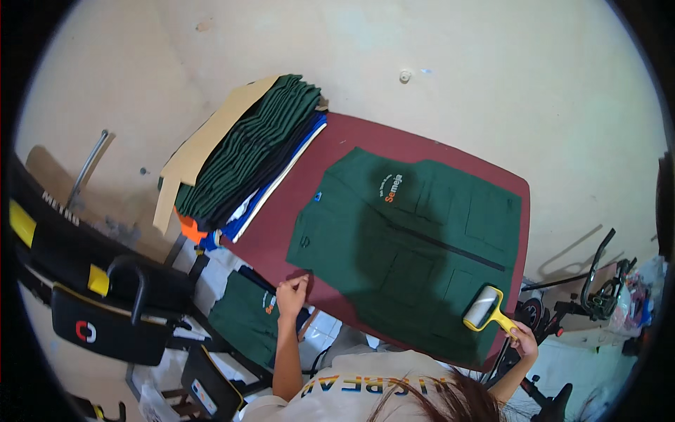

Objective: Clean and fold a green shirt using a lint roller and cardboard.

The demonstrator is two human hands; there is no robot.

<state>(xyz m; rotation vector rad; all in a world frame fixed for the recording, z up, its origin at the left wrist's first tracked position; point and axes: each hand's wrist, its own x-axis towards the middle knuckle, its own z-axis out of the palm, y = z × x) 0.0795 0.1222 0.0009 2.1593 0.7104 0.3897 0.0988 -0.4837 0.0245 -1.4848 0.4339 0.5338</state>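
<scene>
A dark green vest [337, 237] with a black zipper, pockets and printed chest lettering lies flat on a red table [348, 137]. Its lower right corner is near a lint roller [482, 308] with a yellow frame and a pale sheet roll, held by its handle in my right hand [523, 340]. The roll is over the vest's lower edge; whether it touches the cloth I cannot tell. My left hand [292, 296] is at the table's near left edge, beside the vest, with its fingers bent and thumb and index close together. Nothing shows in it.
A tall stack of folded green garments [258, 142], with a cardboard piece [216, 140] on it, stands at the table's left. Another green garment [245, 316] lies below left. Gym equipment [111, 322] is at left, an exercise bike [596, 300] at right. A wall borders the far side.
</scene>
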